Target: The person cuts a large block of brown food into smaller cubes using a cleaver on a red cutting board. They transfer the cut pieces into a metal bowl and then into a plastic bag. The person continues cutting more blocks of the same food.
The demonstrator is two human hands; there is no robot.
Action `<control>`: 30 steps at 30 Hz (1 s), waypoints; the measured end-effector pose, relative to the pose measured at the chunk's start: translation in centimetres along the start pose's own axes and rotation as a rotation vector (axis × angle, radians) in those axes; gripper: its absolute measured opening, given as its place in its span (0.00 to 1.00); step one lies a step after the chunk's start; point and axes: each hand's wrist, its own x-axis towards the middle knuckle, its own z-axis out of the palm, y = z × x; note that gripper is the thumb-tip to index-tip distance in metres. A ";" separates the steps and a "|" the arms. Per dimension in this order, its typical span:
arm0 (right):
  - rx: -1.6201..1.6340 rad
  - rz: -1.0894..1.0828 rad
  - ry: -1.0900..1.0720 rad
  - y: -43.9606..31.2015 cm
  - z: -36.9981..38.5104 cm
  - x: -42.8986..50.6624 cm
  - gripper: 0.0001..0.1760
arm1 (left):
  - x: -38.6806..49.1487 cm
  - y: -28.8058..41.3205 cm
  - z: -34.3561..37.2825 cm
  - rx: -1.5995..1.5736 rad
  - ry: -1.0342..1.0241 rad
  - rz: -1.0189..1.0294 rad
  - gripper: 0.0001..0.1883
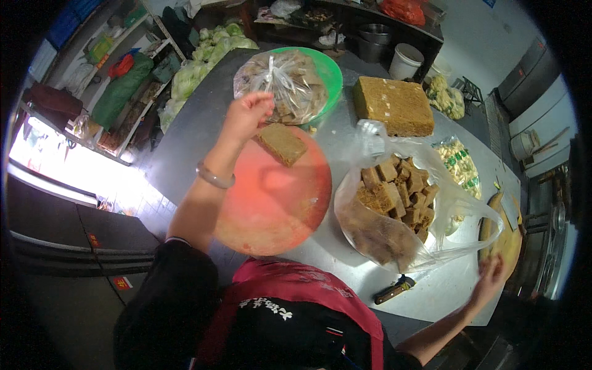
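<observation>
My left hand (pixel 252 111), with a bangle on the wrist, has its fingers curled in front of a gathered clear plastic bag (pixel 300 88) of brown pieces; whether it grips the bag is unclear. That bag lies in a green basin (pixel 334 78). Beneath the hand, a flat brown slab (pixel 283 143) rests on a round reddish board (pixel 277 199). My right hand (pixel 492 270), blurred and with bent fingers, is at the near edge of a round yellowish board (pixel 506 236); its grip is unclear. Between the hands, an open plastic bag (pixel 393 249) holds many brown chunks (pixel 397 189).
A knife (pixel 393 292) with a wooden handle lies near the metal table's (pixel 444 296) front edge. Farther back is a large brown block (pixel 393 106). A printed bag of pale food (pixel 462 166) sits right of the chunks. Bagged green vegetables (pixel 203 64) stand beyond the table's left side.
</observation>
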 end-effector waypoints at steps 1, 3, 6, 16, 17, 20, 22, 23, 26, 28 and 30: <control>-0.105 0.120 -0.032 3.6 0.0 -1.4 0.19 | 0.7 -2.3 -0.5 0.196 -0.037 -0.026 0.16; -0.186 0.363 -0.191 10.9 0.9 -6.2 0.18 | 2.0 -6.7 -0.8 0.521 -0.192 0.127 0.20; -0.613 0.347 -0.276 17.9 3.9 -14.2 0.29 | 3.2 -12.1 -0.1 0.855 -0.463 0.584 0.26; -0.700 0.421 -0.186 13.1 11.0 -21.8 0.28 | 6.2 -12.1 3.2 1.186 -0.704 0.488 0.23; -0.748 0.431 -0.132 13.2 11.3 -21.7 0.28 | 5.3 -12.0 3.2 1.225 -0.711 0.457 0.23; -0.474 0.608 -0.058 14.2 11.2 -22.1 0.20 | 2.2 -12.4 1.9 1.196 -0.733 0.391 0.23; 0.024 0.794 -0.116 14.6 10.4 -22.9 0.17 | 0.4 -13.1 0.6 1.048 -0.721 0.278 0.26; 0.333 0.834 -0.159 14.6 9.3 -24.2 0.15 | -0.4 -13.5 -0.1 0.960 -0.708 0.202 0.28; 0.692 0.814 -0.040 14.0 8.1 -26.7 0.09 | -2.4 -14.8 -2.2 0.680 -0.573 0.015 0.35; 0.532 0.563 -0.092 13.1 7.4 -27.9 0.10 | -3.7 -15.6 -3.8 0.487 -0.439 -0.110 0.38; 0.165 0.829 0.098 11.5 6.9 -28.3 0.28 | -4.8 -16.1 -4.9 0.295 -0.296 -0.234 0.40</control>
